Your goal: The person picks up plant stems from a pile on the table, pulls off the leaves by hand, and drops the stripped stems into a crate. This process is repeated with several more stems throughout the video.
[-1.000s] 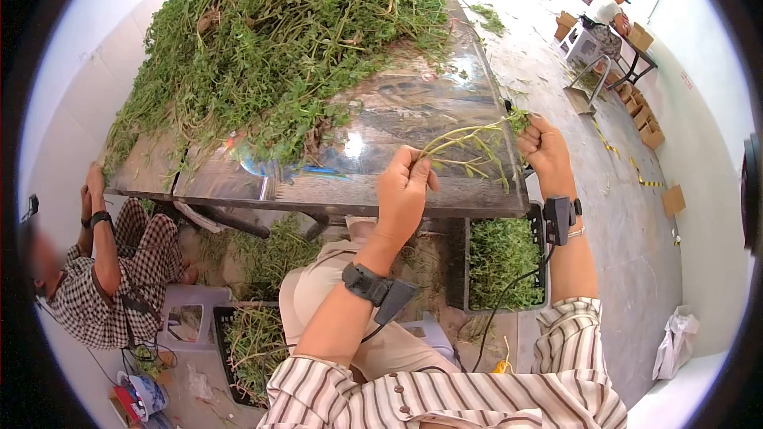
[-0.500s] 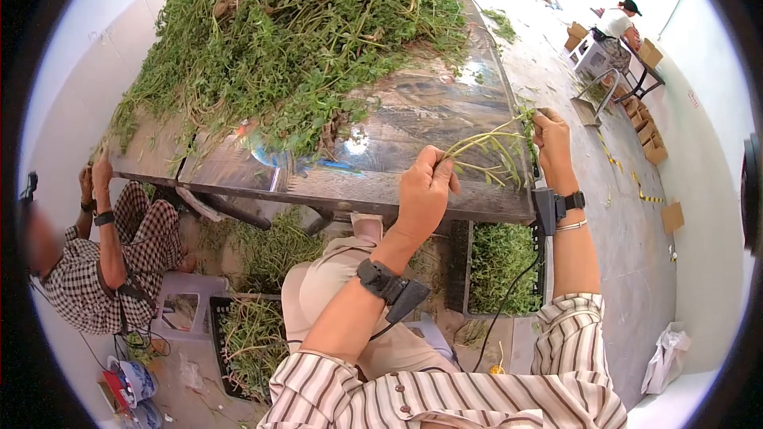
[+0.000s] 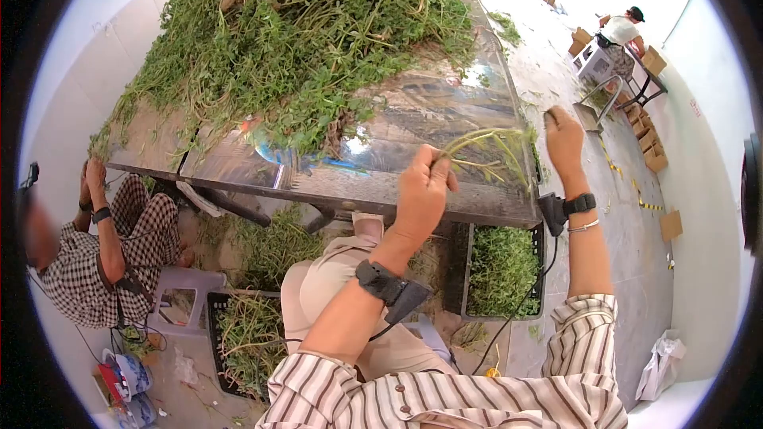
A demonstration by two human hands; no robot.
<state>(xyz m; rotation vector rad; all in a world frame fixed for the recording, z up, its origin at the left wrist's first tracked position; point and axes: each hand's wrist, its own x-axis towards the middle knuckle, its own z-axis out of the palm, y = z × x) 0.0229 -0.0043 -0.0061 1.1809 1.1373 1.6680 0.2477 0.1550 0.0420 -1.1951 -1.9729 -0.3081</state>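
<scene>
Above the table's front right corner, my left hand is closed round the ends of a few thin green plant stems. The stems fan out to the right, their tips slightly blurred. My right hand is raised beyond the table's right edge, apart from the stems. Its fingers are pinched together, and whatever may be between them cannot be made out. A large heap of leafy green plants covers the back and left of the dark table.
Below the table's right corner stands a black crate of greens. Another crate of stems is at lower left, beside a stool. A seated person works at the left; another person sits far right near cardboard boxes.
My right hand has moved off the stem tips, a little to the right, leaving a gap. The stems swing slightly, while my left hand keeps its hold almost in place.
</scene>
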